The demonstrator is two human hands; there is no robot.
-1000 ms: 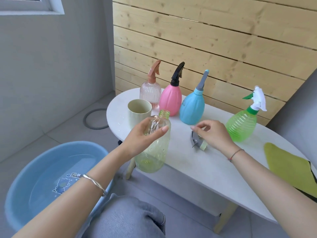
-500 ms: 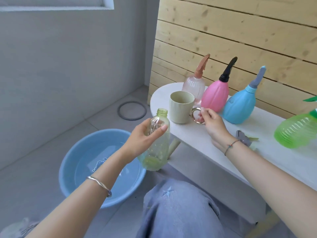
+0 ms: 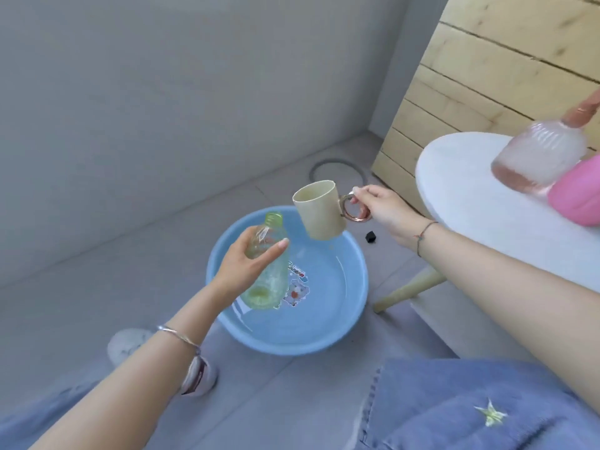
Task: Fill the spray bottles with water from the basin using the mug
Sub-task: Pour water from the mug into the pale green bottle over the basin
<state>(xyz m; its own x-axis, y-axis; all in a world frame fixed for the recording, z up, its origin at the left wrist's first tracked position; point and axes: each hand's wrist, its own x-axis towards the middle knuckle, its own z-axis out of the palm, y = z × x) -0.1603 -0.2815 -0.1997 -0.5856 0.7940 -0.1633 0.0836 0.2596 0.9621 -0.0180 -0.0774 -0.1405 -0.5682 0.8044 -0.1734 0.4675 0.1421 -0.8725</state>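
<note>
Mug [image 3: 319,211] is now off worktop [image 3: 470,203] & over basin [image 3: 355,297] at frame centre, right hand [image 3: 380,206] pinching its ring handle, left hand [image 3: 242,271] wrapped round the uncapped bottle [image 3: 276,280] just left: light thin plastic, prob slippery wet, so grip mid-body.

- Grey tiled floor [image 3: 130,287], filling the left and middle of the frame: a blue basin [image 3: 292,342] with water stands on it at centre.
- Also on the floor: a dark ring [image 3: 334,160] above the basin, a small black object [image 3: 370,237] just right of the basin, and a pale shoe [image 3: 130,345] at lower left.
- White round table [image 3: 470,196], at right: a clear pinkish spray bottle [image 3: 539,157] and a pink bottle [image 3: 574,196] stand on it, touching.
</note>
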